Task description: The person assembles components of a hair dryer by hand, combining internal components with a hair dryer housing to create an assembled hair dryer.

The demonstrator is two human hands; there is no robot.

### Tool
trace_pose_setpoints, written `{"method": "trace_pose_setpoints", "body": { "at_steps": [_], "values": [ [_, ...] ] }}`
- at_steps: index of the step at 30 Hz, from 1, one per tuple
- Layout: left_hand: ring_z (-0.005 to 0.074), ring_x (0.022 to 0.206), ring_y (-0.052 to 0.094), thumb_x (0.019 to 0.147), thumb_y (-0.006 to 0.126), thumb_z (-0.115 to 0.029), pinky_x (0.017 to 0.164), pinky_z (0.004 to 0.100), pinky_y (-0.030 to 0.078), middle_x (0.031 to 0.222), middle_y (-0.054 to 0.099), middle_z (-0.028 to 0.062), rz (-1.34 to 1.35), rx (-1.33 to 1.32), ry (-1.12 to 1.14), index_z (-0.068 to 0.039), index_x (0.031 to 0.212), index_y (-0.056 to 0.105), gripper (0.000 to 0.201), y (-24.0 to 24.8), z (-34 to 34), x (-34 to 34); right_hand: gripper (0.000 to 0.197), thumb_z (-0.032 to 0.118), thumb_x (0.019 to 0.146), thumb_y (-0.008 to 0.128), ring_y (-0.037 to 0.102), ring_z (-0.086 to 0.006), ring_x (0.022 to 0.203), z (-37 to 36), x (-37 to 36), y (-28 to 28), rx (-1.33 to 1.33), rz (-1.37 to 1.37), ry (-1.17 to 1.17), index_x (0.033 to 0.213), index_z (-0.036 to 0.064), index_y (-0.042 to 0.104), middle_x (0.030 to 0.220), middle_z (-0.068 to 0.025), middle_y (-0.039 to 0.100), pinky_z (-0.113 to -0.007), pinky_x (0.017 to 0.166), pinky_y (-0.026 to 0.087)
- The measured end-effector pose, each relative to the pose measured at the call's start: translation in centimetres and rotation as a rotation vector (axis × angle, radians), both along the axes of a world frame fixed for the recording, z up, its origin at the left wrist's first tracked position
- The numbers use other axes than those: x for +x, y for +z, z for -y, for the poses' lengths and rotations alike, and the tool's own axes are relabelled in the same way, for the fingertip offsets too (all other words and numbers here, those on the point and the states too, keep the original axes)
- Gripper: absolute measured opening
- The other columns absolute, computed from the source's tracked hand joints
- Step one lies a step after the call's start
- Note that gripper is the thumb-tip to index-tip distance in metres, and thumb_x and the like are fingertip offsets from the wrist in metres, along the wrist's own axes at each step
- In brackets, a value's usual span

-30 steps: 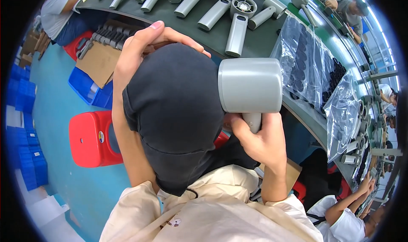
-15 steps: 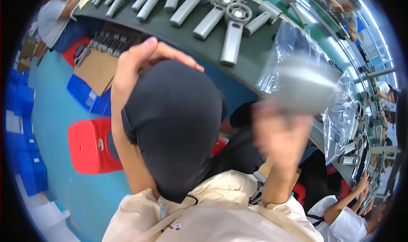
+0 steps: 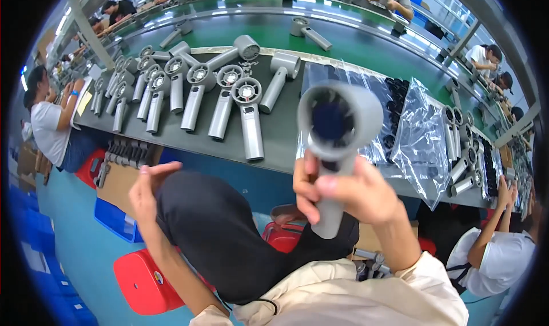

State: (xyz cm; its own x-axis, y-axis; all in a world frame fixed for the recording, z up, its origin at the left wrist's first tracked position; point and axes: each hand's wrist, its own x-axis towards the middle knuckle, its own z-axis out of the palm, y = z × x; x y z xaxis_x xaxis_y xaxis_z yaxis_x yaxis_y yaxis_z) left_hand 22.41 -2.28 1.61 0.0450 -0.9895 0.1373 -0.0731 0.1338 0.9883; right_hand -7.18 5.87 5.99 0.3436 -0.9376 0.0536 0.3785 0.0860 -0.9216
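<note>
My right hand is wrapped around the handle of a grey handheld fan. The fan is raised over my lap in front of the table edge, its round head up and its wide, dark opening turned towards me. Slight blur hides detail inside that opening. My left hand rests against my raised, black-clad knee with its fingers stretched out, holding nothing. Beyond it, several grey handheld fans lie in rows on the dark table, many showing ring-shaped heads.
Clear plastic bags and small black round parts cover the table's right side. Behind runs a green conveyor carrying more fans. A red stool and a blue bin stand at left. Co-workers sit on both sides.
The view has swung up, showing more of the table and conveyor. The fan in my right hand, blurred before, now shows its opening. My left hand stays at the knee.
</note>
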Motion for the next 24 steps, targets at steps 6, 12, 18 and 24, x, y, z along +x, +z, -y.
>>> {"method": "trace_pose_setpoints", "body": {
  "at_steps": [6,12,18,24],
  "values": [
    [0.0288,0.108,0.056,0.092,0.047,-0.032,0.089,0.0354,0.045,0.127,0.049,0.0223,-0.027,-0.308,-0.265,0.003,0.13,0.04,0.052,5.0,-2.4,-7.3,0.04,0.035,0.088,0.054,0.058,-0.0259,0.063,1.0,0.0,-0.4,0.192,0.308,0.236,0.1,-0.0027,0.05,0.079,-0.0145,0.05,-0.033,0.053,0.048],
    [0.0187,0.104,0.056,0.088,0.059,-0.016,0.08,0.031,0.049,0.119,0.052,0.0159,-0.621,0.238,-0.771,0.002,0.129,0.041,0.048,3.8,0.6,-12.8,0.046,0.035,0.088,0.054,0.06,-0.0235,0.067,1.5,0.3,0.3,0.199,0.203,0.295,0.107,-0.006,0.053,0.075,-0.0148,0.056,-0.032,0.062,0.051],
    [0.0175,0.099,0.057,0.086,0.061,-0.01,0.078,0.0285,0.05,0.117,0.051,0.0157,-0.438,-0.043,-0.439,0.004,0.126,0.042,0.046,1.7,1.4,-13.5,0.028,0.021,0.09,0.059,0.064,-0.0169,0.07,4.3,-1.9,3.0,0.111,-0.646,-0.073,0.101,-0.0043,0.056,0.082,-0.0095,0.063,-0.031,0.062,0.053],
    [0.0244,0.103,0.06,0.09,0.049,-0.004,0.084,0.0303,0.047,0.117,0.056,0.0175,-0.271,-0.131,-0.353,0.006,0.12,0.046,0.032,-0.2,0.6,-9.2,0.045,0.04,0.09,0.057,0.058,-0.0112,0.065,19.2,-14.7,3.8,-0.18,-1.048,-0.642,0.104,-0.0021,0.061,0.082,-0.0066,0.063,-0.023,0.054,0.045]
  ]
}}
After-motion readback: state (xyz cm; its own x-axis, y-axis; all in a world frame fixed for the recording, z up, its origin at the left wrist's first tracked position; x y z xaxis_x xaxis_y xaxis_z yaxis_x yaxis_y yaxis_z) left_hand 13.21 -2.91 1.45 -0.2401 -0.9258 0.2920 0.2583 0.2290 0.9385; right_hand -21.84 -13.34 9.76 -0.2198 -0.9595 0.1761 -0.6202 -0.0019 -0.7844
